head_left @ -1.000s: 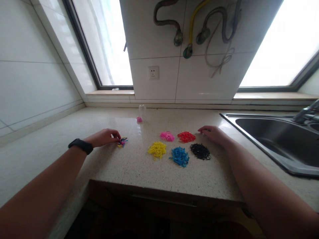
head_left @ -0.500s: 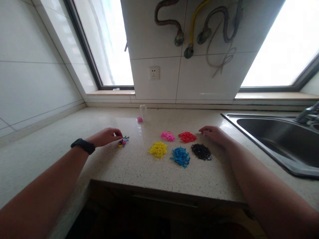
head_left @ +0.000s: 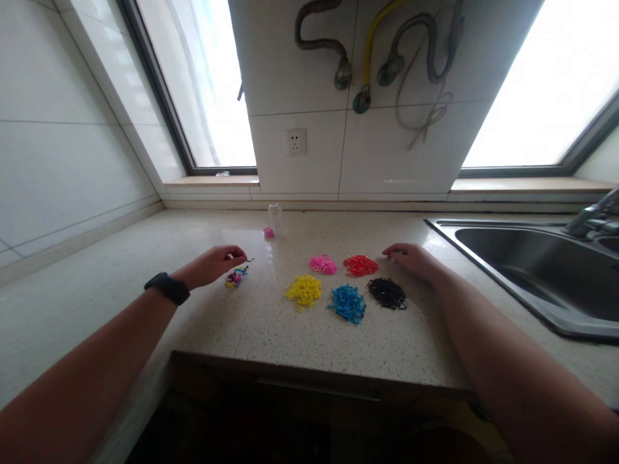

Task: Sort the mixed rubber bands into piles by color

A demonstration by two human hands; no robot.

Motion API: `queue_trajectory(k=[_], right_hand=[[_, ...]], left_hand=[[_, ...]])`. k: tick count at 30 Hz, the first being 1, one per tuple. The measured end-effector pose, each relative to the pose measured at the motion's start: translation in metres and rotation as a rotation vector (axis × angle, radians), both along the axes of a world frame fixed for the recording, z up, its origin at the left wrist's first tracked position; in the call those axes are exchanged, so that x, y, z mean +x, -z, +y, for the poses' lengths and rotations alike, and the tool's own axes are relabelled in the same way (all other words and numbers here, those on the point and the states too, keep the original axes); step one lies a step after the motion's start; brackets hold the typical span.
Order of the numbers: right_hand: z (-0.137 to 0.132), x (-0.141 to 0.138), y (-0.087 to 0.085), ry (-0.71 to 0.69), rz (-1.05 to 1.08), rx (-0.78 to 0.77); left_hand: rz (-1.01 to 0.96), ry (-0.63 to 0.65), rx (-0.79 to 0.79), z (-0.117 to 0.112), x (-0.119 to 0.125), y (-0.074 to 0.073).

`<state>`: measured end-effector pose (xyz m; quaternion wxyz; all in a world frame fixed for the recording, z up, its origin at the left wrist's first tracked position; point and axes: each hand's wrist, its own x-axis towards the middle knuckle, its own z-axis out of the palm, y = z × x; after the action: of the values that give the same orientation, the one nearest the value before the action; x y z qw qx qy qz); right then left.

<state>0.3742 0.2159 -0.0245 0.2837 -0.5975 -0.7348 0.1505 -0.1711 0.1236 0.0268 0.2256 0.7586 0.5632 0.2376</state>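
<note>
My left hand [head_left: 215,264], a black watch on its wrist, hovers just above a small mixed-colour heap of rubber bands [head_left: 236,277] and pinches a thin dark band [head_left: 247,260] lifted from it. My right hand [head_left: 411,260] rests flat on the counter with fingers stretched, its tips beside the red pile [head_left: 360,265]. Sorted piles lie between my hands: pink [head_left: 323,263], yellow [head_left: 304,290], blue [head_left: 347,303] and black [head_left: 387,293].
A speckled stone counter [head_left: 271,335] carries everything. A small clear bottle [head_left: 275,216] and its pink cap [head_left: 268,232] stand near the back wall. A steel sink [head_left: 532,270] with a tap is at the right. A socket and hoses hang on the tiled wall.
My left hand has risen from the mixed heap, drawing one thin dark band up and slightly right. My right hand has stayed in place.
</note>
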Motion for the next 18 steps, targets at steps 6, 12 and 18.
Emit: queue_trajectory(k=[6,12,18], right_hand=[[-0.003,-0.004,-0.003,0.006,-0.010,-0.013],[0.000,-0.004,0.001,0.001,-0.017,-0.016],[0.000,-0.006,0.002,-0.025,-0.017,0.009]], left_hand=[[-0.329,0.040,-0.148,-0.020,0.059,-0.002],[-0.675,0.097,-0.318,-0.046,0.108,-0.007],[-0.878,0.113,-0.444,-0.067,0.145,-0.008]])
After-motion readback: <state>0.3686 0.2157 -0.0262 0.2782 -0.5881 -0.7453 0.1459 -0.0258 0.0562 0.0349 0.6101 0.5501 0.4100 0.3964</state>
